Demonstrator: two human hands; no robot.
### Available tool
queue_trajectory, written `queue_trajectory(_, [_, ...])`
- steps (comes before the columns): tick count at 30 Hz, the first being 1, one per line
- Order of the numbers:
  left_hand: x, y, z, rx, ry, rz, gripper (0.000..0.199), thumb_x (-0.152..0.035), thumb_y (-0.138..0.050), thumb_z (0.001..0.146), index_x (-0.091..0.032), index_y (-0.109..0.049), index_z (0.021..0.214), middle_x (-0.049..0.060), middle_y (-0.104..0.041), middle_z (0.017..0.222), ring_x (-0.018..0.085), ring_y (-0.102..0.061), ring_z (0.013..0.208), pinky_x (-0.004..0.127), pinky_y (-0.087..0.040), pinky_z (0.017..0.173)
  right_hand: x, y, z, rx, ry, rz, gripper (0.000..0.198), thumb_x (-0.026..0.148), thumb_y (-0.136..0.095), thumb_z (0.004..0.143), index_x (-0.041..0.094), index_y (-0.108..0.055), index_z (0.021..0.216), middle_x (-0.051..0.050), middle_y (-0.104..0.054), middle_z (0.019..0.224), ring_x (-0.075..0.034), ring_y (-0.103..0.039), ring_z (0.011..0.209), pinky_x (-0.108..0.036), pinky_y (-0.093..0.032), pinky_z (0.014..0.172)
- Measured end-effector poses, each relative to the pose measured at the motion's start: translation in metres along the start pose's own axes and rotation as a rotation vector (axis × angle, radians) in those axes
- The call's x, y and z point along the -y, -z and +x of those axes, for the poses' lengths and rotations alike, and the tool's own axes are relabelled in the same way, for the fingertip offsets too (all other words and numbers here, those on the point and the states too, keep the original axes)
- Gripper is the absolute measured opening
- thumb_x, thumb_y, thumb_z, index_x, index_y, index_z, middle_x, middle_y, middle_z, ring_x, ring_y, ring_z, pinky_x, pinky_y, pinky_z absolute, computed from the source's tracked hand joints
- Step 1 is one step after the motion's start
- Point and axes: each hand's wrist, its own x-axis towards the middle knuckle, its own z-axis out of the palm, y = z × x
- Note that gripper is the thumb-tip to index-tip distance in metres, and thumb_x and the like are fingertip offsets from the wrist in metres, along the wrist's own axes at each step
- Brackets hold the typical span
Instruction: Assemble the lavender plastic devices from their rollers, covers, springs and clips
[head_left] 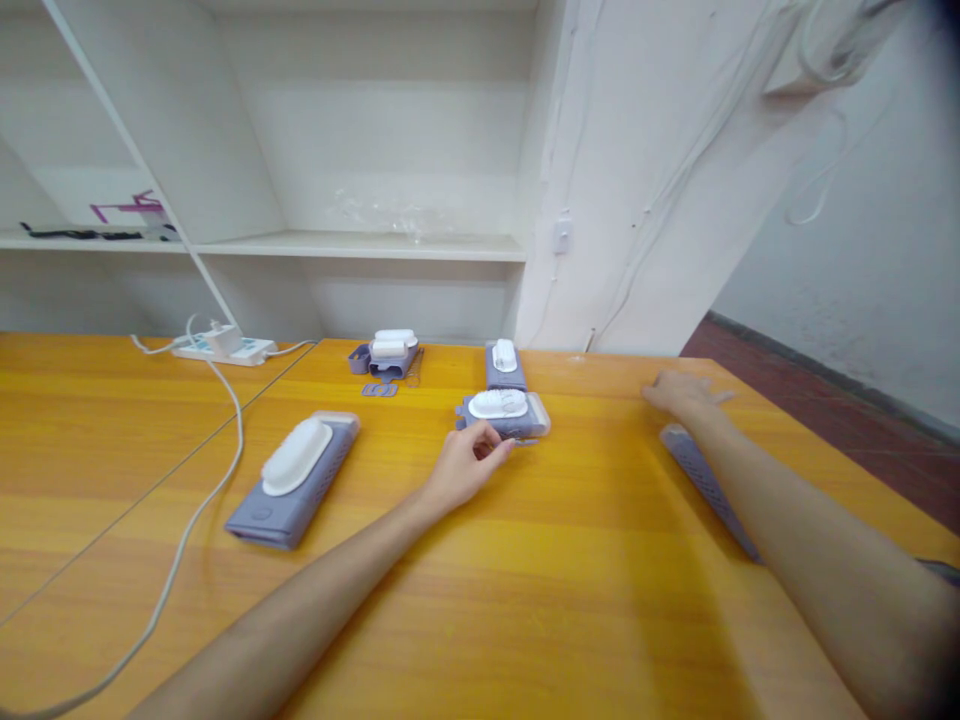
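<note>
My left hand (pixel 466 468) is at the middle of the table, thumb and forefinger curled into a pinch. A thin grey piece (pixel 526 441) sticks out at its fingertips; its kind is too small to make out. Just beyond lies a purple-grey case (pixel 538 412) with a white oval bristled brush (pixel 498 403) on top. My right hand (pixel 684 390) is stretched out at the right, fingers apart and slightly blurred, with nothing visible in it. Below that wrist, another long purple-grey case (pixel 709 485) lies partly hidden by my forearm.
At the left rests a purple-grey case (pixel 292 505) with a white brush. Farther back are another case (pixel 507 378), an opened case (pixel 391 362) and small flat rings (pixel 379 390). A power strip (pixel 225 346) trails a white cable (pixel 225 480). Shelves (pixel 360 245) stand behind.
</note>
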Motion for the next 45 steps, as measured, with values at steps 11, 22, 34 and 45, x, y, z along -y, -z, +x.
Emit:
queue_trajectory(11, [-0.005,0.001,-0.001,-0.014,-0.013,0.05,0.029,-0.044,-0.056,0.079,-0.017,-0.052,0.068,-0.003,-0.055,0.057,0.008,-0.048,0.05,0.02,-0.033,0.048,0.045,0.004,-0.044,-0.134,0.237,-0.025,0.036,0.017,-0.05,0.074,0.022,-0.063,0.107,-0.012,-0.064,0.1,-0.031,-0.052,0.103,-0.052,-0.029,0.088])
queue_trajectory(22, [-0.005,0.001,-0.002,-0.155,-0.124,0.084,0.018,-0.036,-0.059,0.078,-0.018,-0.054,0.078,0.001,-0.061,0.074,0.011,-0.055,0.061,0.021,-0.042,0.056,0.072,0.026,-0.165,-0.563,0.772,0.326,0.025,0.015,-0.046,0.08,0.019,-0.06,0.101,-0.007,-0.065,0.091,-0.024,-0.051,0.089,-0.039,-0.029,0.08])
queue_trajectory(34, [-0.014,0.005,-0.011,-0.174,-0.281,0.159,0.004,-0.023,-0.051,0.08,-0.02,-0.05,0.084,0.0,-0.053,0.074,0.012,-0.052,0.065,0.023,-0.043,0.064,0.061,-0.008,-0.216,-0.391,1.169,0.513,0.054,0.015,-0.047,0.083,0.019,-0.035,0.135,-0.009,-0.063,0.096,-0.023,-0.054,0.091,-0.044,-0.039,0.085])
queue_trajectory(45, [-0.018,0.002,-0.022,0.196,-0.627,0.469,0.031,-0.023,-0.052,0.079,-0.017,-0.051,0.109,0.012,-0.06,0.101,0.023,-0.056,0.096,0.032,-0.046,0.083,0.047,-0.02,-0.186,-0.572,0.931,0.425,0.038,0.021,-0.044,0.089,0.022,-0.053,0.126,-0.007,-0.067,0.076,-0.019,-0.06,0.07,-0.033,-0.043,0.07])
